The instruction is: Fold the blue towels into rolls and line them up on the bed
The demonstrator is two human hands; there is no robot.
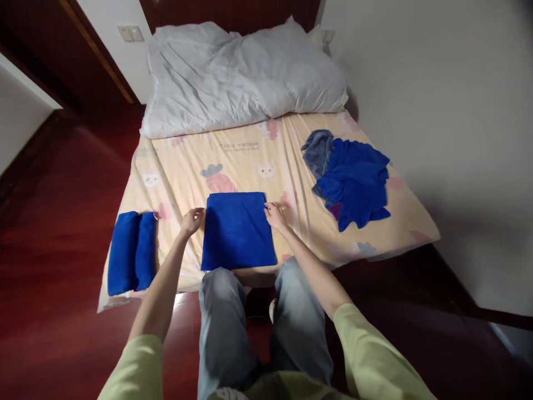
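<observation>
A blue towel (239, 233), folded to a near square, lies flat on the front of the bed between my hands. My left hand (192, 221) hovers just off its upper left edge, fingers loosely bent and holding nothing. At the upper right edge is my right hand (275, 215); its fingertips reach the towel's border, with a gap between thumb and fingers. The edge there is not lifted. Whether those fingertips press on the cloth I cannot tell.
Two rolled or folded blue towels (124, 253) lie side by side at the bed's left front corner. A crumpled blue cloth heap (353, 178) with a grey cloth (318, 150) is on the right. A white quilt (245, 78) is bunched at the headboard.
</observation>
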